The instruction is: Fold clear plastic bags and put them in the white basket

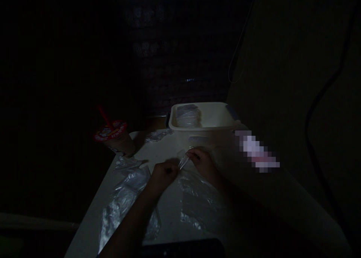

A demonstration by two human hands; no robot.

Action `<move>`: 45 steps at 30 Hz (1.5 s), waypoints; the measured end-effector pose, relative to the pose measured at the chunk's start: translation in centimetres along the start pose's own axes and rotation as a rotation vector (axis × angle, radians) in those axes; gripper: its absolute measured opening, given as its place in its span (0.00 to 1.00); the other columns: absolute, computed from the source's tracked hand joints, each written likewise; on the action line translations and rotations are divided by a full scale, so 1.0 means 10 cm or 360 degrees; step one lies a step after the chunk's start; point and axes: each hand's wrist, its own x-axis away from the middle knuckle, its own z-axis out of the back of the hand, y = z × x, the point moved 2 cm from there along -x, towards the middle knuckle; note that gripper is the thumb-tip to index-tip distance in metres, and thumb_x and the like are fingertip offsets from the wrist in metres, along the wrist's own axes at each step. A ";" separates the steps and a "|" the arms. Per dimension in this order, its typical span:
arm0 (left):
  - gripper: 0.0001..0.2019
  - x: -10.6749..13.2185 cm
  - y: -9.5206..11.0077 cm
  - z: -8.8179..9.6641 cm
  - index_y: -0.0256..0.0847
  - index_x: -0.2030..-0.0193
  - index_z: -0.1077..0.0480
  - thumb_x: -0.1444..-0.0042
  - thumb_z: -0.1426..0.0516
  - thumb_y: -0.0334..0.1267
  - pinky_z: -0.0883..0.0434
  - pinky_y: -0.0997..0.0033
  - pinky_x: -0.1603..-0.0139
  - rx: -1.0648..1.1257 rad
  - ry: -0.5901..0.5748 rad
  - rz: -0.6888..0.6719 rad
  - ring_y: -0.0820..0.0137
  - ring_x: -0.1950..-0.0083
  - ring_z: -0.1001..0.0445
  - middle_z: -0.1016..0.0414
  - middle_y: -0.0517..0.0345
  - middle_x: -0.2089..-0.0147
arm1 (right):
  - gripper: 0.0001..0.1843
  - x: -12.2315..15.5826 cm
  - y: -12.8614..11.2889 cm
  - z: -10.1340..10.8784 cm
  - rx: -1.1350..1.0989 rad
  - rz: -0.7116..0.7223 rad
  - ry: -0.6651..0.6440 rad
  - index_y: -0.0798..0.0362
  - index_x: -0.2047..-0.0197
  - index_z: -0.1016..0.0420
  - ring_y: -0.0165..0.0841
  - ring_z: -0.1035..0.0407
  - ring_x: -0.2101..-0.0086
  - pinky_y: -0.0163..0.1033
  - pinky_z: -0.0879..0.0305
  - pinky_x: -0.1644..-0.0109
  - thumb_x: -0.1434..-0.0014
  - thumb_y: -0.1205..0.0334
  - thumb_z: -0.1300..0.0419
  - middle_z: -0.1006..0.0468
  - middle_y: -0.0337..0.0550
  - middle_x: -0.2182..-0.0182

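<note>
Just in front of the white tub (203, 127), on the near side of it, a small clear plastic bag (183, 161) is stretched between the two hands above the pale table (166, 220). Its long axis runs slantwise, the narrow, twisted-looking end low toward the left hand (165, 173) and the wider end rising toward the tub and the right hand (203, 162). The left hand is curled into a fist on the lower end. The right hand's fingers are bent down onto the upper end, so both hands grip the bag. The scene is very dark, and whether the bag holds anything cannot be made out. Inside the tub, at its left end, lie pale folded sheets that look like more plastic. Left of the tub stands a sealed drink cup (115, 137) with a red straw (105, 116). Nearer than the tub, crumpled clear bags (123, 198) lie under and beside the forearms, partly covered by them. Right of the tub a blurred patch hides something, and a dark cable (316, 111) runs up the wall, cut off at the top edge.
</note>
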 end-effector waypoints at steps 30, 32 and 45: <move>0.06 0.00 -0.01 -0.02 0.37 0.80 0.34 0.61 0.47 0.37 0.42 0.79 0.77 0.0280 0.0169 0.0221 0.76 0.78 0.38 0.35 0.64 0.81 | 0.15 0.08 0.08 -0.12 -0.0175 -0.0137 -0.0175 0.54 0.61 0.33 0.25 0.38 0.75 0.32 0.41 0.70 0.55 0.65 0.45 0.31 0.38 0.74; 0.07 -0.01 -0.03 -0.01 0.37 0.80 0.34 0.60 0.46 0.39 0.42 0.79 0.79 0.0355 0.0219 0.0274 0.77 0.79 0.38 0.35 0.64 0.81 | 0.16 0.10 0.10 -0.14 -0.0150 -0.0084 -0.0203 0.53 0.60 0.34 0.25 0.38 0.74 0.32 0.40 0.69 0.55 0.66 0.46 0.31 0.38 0.73; 0.06 0.01 0.03 -0.03 0.36 0.78 0.32 0.66 0.43 0.35 0.42 0.80 0.78 0.0752 0.0262 0.0421 0.79 0.80 0.38 0.32 0.64 0.80 | 0.05 0.10 0.01 -0.08 0.0195 0.0246 -0.0290 0.54 0.73 0.31 0.27 0.38 0.73 0.32 0.42 0.70 0.52 0.62 0.45 0.31 0.39 0.76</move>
